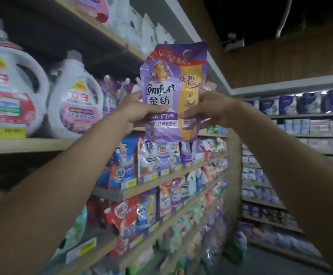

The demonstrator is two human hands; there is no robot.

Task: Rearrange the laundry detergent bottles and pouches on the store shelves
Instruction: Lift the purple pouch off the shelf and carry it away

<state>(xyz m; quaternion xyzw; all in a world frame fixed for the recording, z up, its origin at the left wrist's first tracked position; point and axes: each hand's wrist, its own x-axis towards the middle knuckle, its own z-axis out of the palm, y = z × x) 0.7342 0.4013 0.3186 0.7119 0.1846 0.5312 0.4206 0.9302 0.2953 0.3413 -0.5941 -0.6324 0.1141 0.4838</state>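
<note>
I hold the purple Comfort pouch [170, 92] upright in mid-air, left hand [140, 110] and right hand [211, 109] each grasping one side, fingers curled on it. It is not yet shelved; the pouch row [116, 92] beside the white bottles [74, 100] likely awaits it.

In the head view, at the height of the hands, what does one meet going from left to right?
large white bottle → white bottle with pink label → left hand → purple Comfort pouch → right hand → blue packs on the far shelves
</note>
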